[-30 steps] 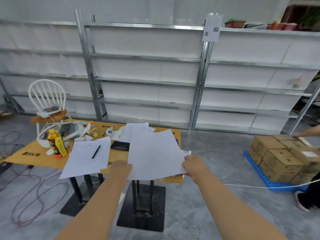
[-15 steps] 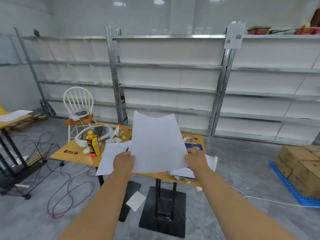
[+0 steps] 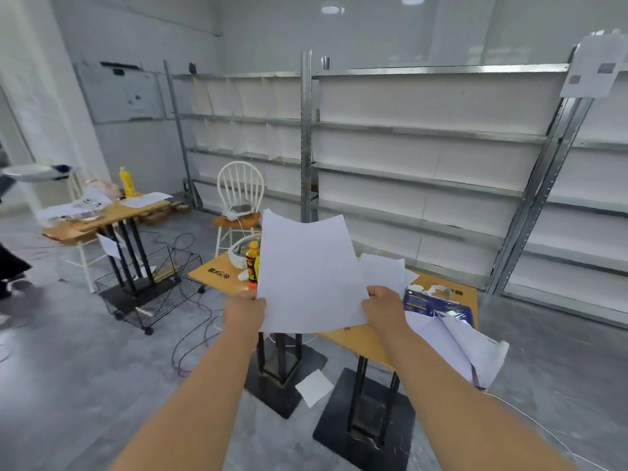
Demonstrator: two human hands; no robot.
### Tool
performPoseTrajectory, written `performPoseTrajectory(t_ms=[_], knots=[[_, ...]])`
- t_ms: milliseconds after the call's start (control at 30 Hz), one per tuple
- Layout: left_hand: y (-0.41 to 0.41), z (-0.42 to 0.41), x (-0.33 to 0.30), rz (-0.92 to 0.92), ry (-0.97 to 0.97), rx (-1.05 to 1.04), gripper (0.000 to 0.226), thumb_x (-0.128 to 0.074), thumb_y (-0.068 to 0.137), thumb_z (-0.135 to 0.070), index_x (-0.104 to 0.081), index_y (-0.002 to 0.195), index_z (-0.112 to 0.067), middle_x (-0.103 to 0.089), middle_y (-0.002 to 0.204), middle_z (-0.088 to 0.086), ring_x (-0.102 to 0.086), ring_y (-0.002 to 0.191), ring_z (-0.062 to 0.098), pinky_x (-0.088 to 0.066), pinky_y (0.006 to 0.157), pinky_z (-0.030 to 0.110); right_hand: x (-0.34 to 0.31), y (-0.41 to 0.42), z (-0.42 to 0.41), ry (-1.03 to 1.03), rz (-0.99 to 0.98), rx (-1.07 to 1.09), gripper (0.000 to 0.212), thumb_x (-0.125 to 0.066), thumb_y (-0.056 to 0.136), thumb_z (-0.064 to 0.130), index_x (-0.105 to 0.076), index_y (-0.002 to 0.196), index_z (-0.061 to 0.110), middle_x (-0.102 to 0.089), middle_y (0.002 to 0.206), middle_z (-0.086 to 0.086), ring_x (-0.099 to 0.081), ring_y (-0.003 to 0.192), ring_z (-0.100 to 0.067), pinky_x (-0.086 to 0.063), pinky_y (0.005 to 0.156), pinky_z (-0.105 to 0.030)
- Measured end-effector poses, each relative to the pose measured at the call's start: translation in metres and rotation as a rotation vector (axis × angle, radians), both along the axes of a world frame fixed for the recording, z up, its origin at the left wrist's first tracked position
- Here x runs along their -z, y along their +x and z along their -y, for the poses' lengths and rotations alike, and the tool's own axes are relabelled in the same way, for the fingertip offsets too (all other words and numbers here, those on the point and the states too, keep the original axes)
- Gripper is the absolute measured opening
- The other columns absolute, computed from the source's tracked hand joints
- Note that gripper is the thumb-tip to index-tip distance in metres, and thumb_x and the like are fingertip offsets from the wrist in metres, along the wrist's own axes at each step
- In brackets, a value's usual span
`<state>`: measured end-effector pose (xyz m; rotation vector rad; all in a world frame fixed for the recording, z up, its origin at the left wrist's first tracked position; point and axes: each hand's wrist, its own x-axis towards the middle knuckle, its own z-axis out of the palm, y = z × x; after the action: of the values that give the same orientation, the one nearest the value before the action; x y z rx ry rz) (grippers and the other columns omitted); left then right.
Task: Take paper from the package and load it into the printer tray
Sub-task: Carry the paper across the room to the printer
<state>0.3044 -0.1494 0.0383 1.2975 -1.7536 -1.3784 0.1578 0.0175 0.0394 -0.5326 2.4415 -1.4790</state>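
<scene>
I hold a thin stack of white paper (image 3: 307, 277) upright in front of me, above the yellow table (image 3: 367, 338). My left hand (image 3: 245, 311) grips its lower left corner and my right hand (image 3: 384, 305) grips its lower right edge. The opened blue paper package (image 3: 436, 305) lies on the table to the right, with loose sheets (image 3: 465, 348) spilling over the table's edge. No printer is in view.
A yellow bottle (image 3: 252, 265) and a white headset (image 3: 238, 254) sit on the table's left end. A white chair (image 3: 239, 198) stands behind. A wire basket cart (image 3: 153, 287) and a second table (image 3: 105, 215) stand at left. Cables and a fallen sheet (image 3: 314, 387) lie on the floor. Metal shelves (image 3: 424, 164) line the wall.
My view has swung to the left, so the table now sits further right. The paper stack stays raised in both hands, held upright rather than flat over the table.
</scene>
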Motion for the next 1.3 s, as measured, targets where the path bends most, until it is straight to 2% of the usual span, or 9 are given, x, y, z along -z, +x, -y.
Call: performPoseTrajectory(t_ms=[167, 267, 400, 567, 667, 833, 1067, 1233, 1300], knots=[[0.030, 0.016, 0.004, -0.004, 0.003, -0.157, 0.020, -0.048, 0.090, -0.006, -0.065, 0.084, -0.014, -0.062, 0.090, 0.015, -0.057, 0.084, 0.031, -0.051, 0.072, 0.038, -0.005, 0.010, 0.037, -0.030, 0.052, -0.186, 0.034, -0.040, 0.083, -0.006, -0.065, 0.105, 0.001, -0.063, 0.100, -0.012, -0.057, 0.090, -0.027, -0.051, 0.077, -0.034], [0.051, 0.021, 0.006, -0.049, 0.021, -0.248, 0.022, -0.047, 0.088, -0.003, -0.066, 0.083, -0.012, -0.059, 0.070, 0.009, -0.050, 0.072, 0.024, -0.039, 0.059, 0.028, -0.006, 0.019, 0.058, -0.005, 0.027, -0.268, 0.033, -0.039, 0.087, -0.004, -0.064, 0.109, 0.003, -0.058, 0.099, -0.010, -0.053, 0.090, -0.026, -0.046, 0.078, -0.033], [0.093, 0.033, 0.016, -0.064, 0.022, -0.360, 0.027, -0.050, 0.082, -0.001, -0.059, 0.062, -0.016, -0.055, 0.072, 0.012, -0.045, 0.069, 0.022, -0.038, 0.065, 0.030, -0.002, 0.047, 0.092, 0.035, 0.011, -0.389, 0.032, -0.039, 0.089, -0.002, -0.062, 0.110, 0.005, -0.057, 0.099, -0.009, -0.050, 0.087, -0.024, -0.044, 0.069, -0.029], [0.161, 0.052, 0.020, -0.032, -0.017, -0.533, 0.019, -0.050, 0.082, -0.002, -0.061, 0.070, -0.012, -0.048, 0.068, 0.010, -0.039, 0.066, 0.021, -0.035, 0.062, 0.029, 0.002, 0.100, 0.140, 0.009, 0.014, -0.567, 0.034, -0.041, 0.086, -0.002, -0.065, 0.107, 0.006, -0.060, 0.094, -0.008, -0.053, 0.085, -0.024, -0.042, 0.061, -0.026], [0.204, 0.066, 0.016, 0.045, -0.060, -0.592, 0.018, -0.049, 0.082, -0.003, -0.055, 0.069, -0.015, -0.042, 0.065, 0.010, -0.034, 0.066, 0.021, -0.029, 0.058, 0.027, -0.001, 0.137, 0.166, -0.028, 0.039, -0.662, 0.032, -0.041, 0.083, -0.005, -0.065, 0.095, 0.013, -0.061, 0.077, 0.000, -0.054, 0.075, -0.021, -0.035, 0.052, -0.024], [0.269, 0.092, 0.007, 0.112, -0.113, -0.667, 0.018, -0.050, 0.081, -0.005, -0.053, 0.065, -0.015, -0.044, 0.061, 0.007, -0.037, 0.064, 0.023, -0.030, 0.061, 0.027, -0.007, 0.195, 0.209, -0.060, 0.036, -0.754, 0.037, -0.042, 0.082, -0.003, -0.065, 0.108, 0.010, -0.067, 0.098, -0.008, -0.062, 0.090, -0.028, -0.047, 0.068, -0.031], [0.331, 0.106, 0.010, 0.060, -0.108, -0.783, 0.017, -0.047, 0.078, -0.004, -0.055, 0.071, -0.018, -0.050, 0.071, 0.008, -0.037, 0.066, 0.021, -0.031, 0.065, 0.030, -0.007, 0.249, 0.256, -0.082, 0.055, -0.873, 0.028, -0.043, 0.076, -0.007, -0.067, 0.090, -0.005, -0.071, 0.091, -0.021, -0.055, 0.076, -0.022, -0.041, 0.068, -0.029], [0.358, 0.116, 0.005, 0.028, -0.089, -0.869, 0.019, -0.046, 0.080, -0.003, -0.053, 0.071, -0.018, -0.049, 0.071, 0.008, -0.038, 0.067, 0.021, -0.031, 0.065, 0.030, -0.010, 0.277, 0.287, -0.082, 0.034, -0.925, 0.030, -0.043, 0.076, -0.007, -0.067, 0.094, -0.004, -0.071, 0.099, -0.024, -0.064, 0.096, -0.042, -0.053, 0.084, -0.048], [0.365, 0.120, 0.007, 0.011, -0.088, -0.908, 0.019, -0.046, 0.081, -0.003, -0.056, 0.071, -0.016, -0.052, 0.073, 0.009, -0.041, 0.068, 0.021, -0.033, 0.065, 0.030, -0.010, 0.284, 0.300, -0.075, 0.033, -0.957, 0.033, -0.042, 0.078, -0.008, -0.068, 0.096, -0.002, -0.071, 0.102, -0.024, -0.064, 0.096, -0.042, -0.054, 0.079, -0.043]])
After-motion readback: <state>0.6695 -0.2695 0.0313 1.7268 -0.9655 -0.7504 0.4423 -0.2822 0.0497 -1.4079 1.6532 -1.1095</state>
